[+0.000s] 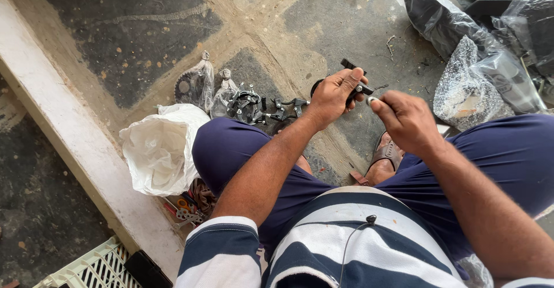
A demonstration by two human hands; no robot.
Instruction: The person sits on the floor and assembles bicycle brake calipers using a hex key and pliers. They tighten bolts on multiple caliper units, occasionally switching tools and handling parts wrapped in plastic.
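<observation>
I sit over a stone floor with both hands raised in front of my knees. My left hand [334,96] grips a small black metal part [353,67], whose ends stick out above and to the right of my fingers. My right hand [405,119] is closed beside it, pinching a small silvery piece [371,99] between thumb and fingers right at the black part's end. The two hands nearly touch.
Black brake parts [254,108] lie on the floor by my left knee, beside a bagged chainring [193,86] and a white plastic bag [160,148]. Pliers and small tools [186,207] lie below it. Bagged black items [479,51] pile at the right. A low concrete ledge [69,132] runs left.
</observation>
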